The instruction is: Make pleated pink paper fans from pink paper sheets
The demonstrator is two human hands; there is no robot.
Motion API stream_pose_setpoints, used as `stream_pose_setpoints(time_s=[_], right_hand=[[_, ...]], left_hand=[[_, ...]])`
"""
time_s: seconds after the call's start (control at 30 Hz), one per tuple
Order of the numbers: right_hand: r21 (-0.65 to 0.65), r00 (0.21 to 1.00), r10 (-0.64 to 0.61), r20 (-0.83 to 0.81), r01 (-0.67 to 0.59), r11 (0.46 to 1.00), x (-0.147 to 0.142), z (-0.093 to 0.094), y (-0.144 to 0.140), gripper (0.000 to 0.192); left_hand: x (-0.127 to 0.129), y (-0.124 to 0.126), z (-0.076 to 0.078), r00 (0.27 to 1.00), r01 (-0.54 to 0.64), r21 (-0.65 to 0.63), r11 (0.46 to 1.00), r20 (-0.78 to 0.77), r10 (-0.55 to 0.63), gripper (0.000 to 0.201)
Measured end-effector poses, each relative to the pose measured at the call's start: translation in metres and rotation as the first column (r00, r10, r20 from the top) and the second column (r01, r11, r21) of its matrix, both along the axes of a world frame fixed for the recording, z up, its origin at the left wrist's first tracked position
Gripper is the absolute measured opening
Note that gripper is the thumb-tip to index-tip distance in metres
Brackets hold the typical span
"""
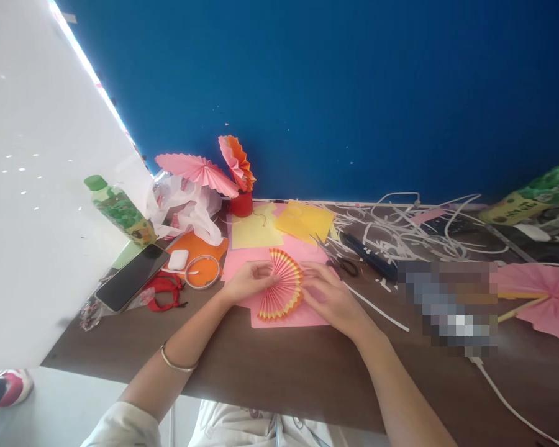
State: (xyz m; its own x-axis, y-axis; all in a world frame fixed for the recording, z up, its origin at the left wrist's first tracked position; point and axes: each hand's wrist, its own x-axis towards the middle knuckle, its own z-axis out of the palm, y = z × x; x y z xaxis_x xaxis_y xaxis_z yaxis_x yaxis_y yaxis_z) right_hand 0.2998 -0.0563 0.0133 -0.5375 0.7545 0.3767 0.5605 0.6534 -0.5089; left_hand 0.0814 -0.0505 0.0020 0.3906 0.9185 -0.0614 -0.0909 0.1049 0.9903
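A pleated paper fan (284, 290), pink with orange and yellow bands along its scalloped edge, is spread into a half circle above pink paper sheets (261, 318). My left hand (251, 280) is closed on its narrow centre at the left, thumb on top. Along the curved rim, my right hand (328, 295) touches the fan with its fingers stretched and apart. Dark-handled scissors (348, 267) lie just beyond the right hand. Yellow sheets (305, 220) and a pale yellow sheet (256, 228) rest on the pink paper's far part.
Pink and orange paper fans (200, 172) stand at the back by a red roll (241, 203). On the left are a green-capped bottle (121, 211), a phone (133, 277) and a tape ring (202, 272). White paper strips and cables (391, 226) clutter the right, near another pink fan (547, 298).
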Motion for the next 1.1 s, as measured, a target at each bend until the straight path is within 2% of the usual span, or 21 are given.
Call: stream_pose_setpoints(time_s=[0.17, 0.33, 0.53, 0.63, 0.77, 0.9, 1.1], right_hand=[[0.048, 1.0, 0.0, 0.01, 0.0, 0.999, -0.002, 0.004, -0.001, 0.014], [0.088, 0.997, 0.046, 0.065, -0.052, 0.995, -0.007, 0.007, -0.002, 0.016], [0.264, 0.986, 0.06, 0.153, -0.1, 0.959, -0.01, 0.009, -0.002, 0.016], [0.309, 0.983, 0.075, 0.165, -0.124, 0.943, -0.014, 0.008, -0.003, 0.018], [0.345, 0.978, 0.086, 0.189, -0.148, 0.927, -0.018, 0.006, -0.003, 0.023], [0.364, 0.98, 0.082, 0.184, -0.145, 0.92, -0.022, 0.007, -0.003, 0.022], [0.353, 0.961, 0.16, 0.227, -0.234, 0.906, -0.03, 0.007, -0.004, 0.023]], left_hand=[[0.0, 0.0, 0.001, 1.0, -0.004, -0.023, 1.0, -0.024, 0.004, 0.04], [0.001, -0.001, 0.002, 1.0, 0.014, -0.021, 1.0, -0.018, -0.015, 0.037], [0.001, -0.001, 0.0, 0.999, 0.049, -0.019, 0.999, 0.0, -0.049, 0.038], [0.0, 0.0, -0.002, 0.999, 0.039, -0.024, 0.999, -0.023, -0.04, 0.039], [-0.001, 0.001, -0.004, 0.997, 0.071, -0.051, 0.996, 0.04, -0.069, 0.04], [-0.001, 0.001, -0.005, 0.997, 0.052, -0.083, 0.995, 0.07, -0.046, 0.039], [0.002, -0.002, -0.004, 0.996, 0.046, -0.102, 0.994, 0.078, -0.038, 0.042]])
